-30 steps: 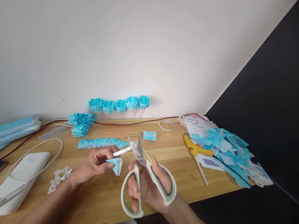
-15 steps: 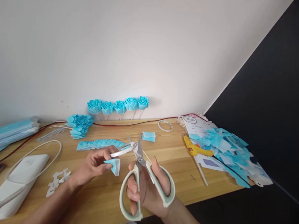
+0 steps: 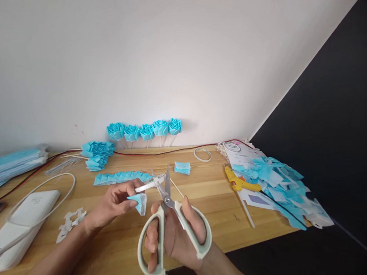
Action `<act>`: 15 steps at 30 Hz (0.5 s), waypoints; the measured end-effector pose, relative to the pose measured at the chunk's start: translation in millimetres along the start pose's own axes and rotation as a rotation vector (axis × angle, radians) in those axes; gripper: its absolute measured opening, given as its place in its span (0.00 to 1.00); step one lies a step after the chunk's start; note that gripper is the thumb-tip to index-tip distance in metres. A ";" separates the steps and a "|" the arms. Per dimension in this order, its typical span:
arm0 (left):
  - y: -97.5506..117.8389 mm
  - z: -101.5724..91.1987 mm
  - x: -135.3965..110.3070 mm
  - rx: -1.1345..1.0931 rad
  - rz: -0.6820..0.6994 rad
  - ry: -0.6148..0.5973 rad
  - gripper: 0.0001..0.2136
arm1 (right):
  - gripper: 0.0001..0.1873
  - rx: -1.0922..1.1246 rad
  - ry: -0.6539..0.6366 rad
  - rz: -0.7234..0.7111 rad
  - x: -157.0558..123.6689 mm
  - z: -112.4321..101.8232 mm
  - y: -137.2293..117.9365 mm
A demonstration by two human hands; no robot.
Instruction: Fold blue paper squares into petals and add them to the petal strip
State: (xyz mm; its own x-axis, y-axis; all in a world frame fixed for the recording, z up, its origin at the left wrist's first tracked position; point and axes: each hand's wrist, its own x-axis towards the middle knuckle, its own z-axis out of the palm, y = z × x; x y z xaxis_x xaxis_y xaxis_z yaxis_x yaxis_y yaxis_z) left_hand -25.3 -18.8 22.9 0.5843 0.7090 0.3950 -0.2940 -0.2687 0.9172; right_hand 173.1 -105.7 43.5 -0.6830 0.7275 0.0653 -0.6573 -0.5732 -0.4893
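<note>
My left hand (image 3: pixel 114 204) pinches a small folded blue piece (image 3: pixel 140 202) with a white strip (image 3: pixel 146 186) sticking out toward the right. My right hand (image 3: pixel 175 236) grips pale green-handled scissors (image 3: pixel 165 222), fingers through both loops. The blades are open a little and point up, and their edges meet the white strip's far end just above the wooden table (image 3: pixel 204 195).
Blue paper roses (image 3: pixel 145 130) lean on the wall, with a pleated blue strip (image 3: pixel 121 177) in front. A yellow glue gun (image 3: pixel 239 182), tape ring (image 3: pixel 203 154) and blue scraps (image 3: pixel 279 181) lie right. A white power bank (image 3: pixel 19 221), cable and stacked masks (image 3: pixel 2 167) lie left.
My right hand has drawn the scissors a little left and toward me, bringing the blades onto the white strip. My left hand has barely shifted.
</note>
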 end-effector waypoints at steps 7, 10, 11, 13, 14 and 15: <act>1.2 0.8 0.3 -0.002 0.000 0.006 0.10 | 0.35 0.013 0.047 -0.011 -1.4 -3.2 0.5; 2.2 1.7 0.7 -0.020 0.017 0.011 0.10 | 0.35 0.016 0.058 -0.022 -1.6 -3.7 -3.8; 2.1 1.8 0.7 -0.024 0.021 0.006 0.10 | 0.35 0.018 0.060 -0.022 -1.6 -4.1 -5.1; 1.4 1.6 0.4 -0.024 0.020 -0.010 0.10 | 0.35 0.031 0.052 -0.028 -1.2 -4.9 -7.0; 0.9 1.3 0.2 -0.019 0.018 -0.016 0.10 | 0.35 0.042 0.041 -0.034 -0.8 -5.2 -7.4; 0.5 1.0 0.0 -0.012 0.015 -0.019 0.10 | 0.34 0.053 0.030 -0.039 -0.4 -5.4 -7.6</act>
State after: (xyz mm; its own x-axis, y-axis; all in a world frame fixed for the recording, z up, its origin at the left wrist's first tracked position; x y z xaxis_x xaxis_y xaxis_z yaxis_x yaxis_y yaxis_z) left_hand -24.7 -19.6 23.4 0.5940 0.6923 0.4096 -0.3116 -0.2714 0.9106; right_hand 180.0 -99.6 42.5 -0.6474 0.7600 0.0573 -0.6997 -0.5630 -0.4399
